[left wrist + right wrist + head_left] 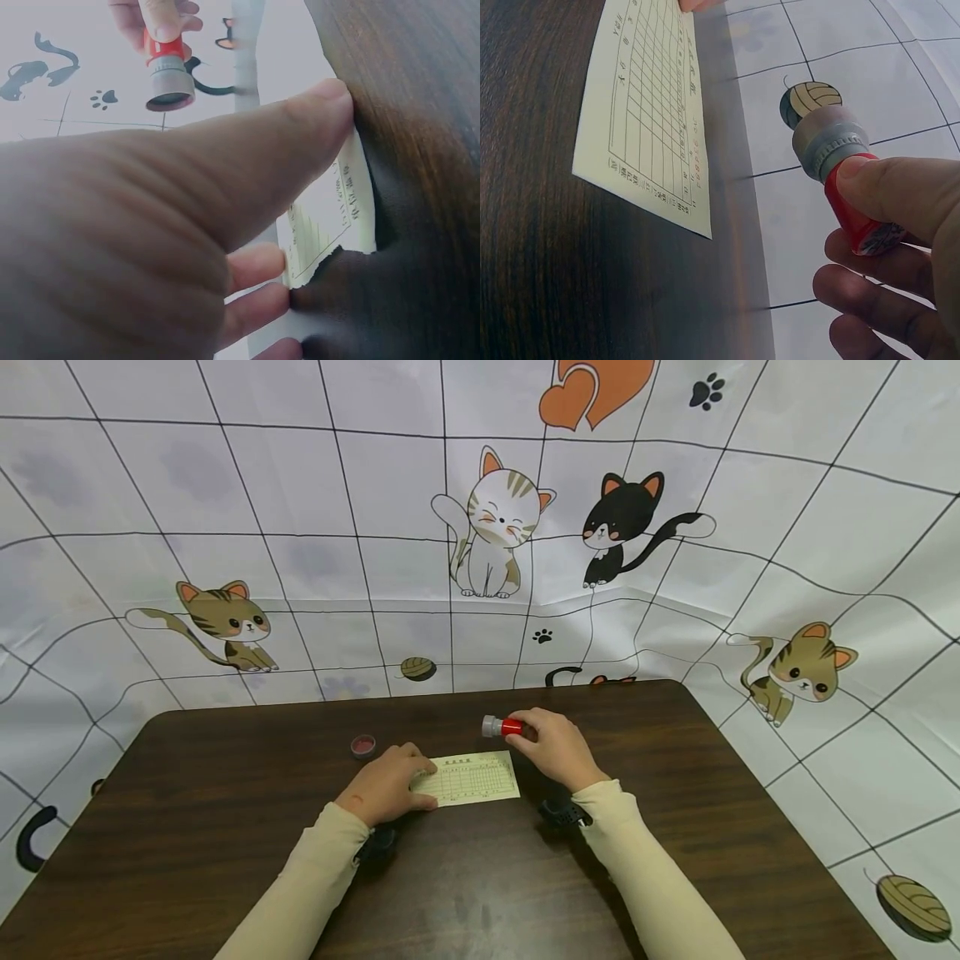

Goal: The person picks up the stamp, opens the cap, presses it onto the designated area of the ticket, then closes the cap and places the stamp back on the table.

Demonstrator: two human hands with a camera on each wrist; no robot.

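Observation:
A pale yellow printed form with a ruled grid lies on the dark table. My left hand presses its left end, thumb along the near edge and fingers at the far edge. In the left wrist view, that end of the form looks torn and uneven. My right hand grips a stamp by its red handle, thumb on one side and fingers on the other. The stamp's grey round head points left, off the right end of the form and above the table in the head view.
A small round pot of red ink paste stands just beyond my left hand. The brown wooden table reaches back to a white cloth printed with cats and grid lines.

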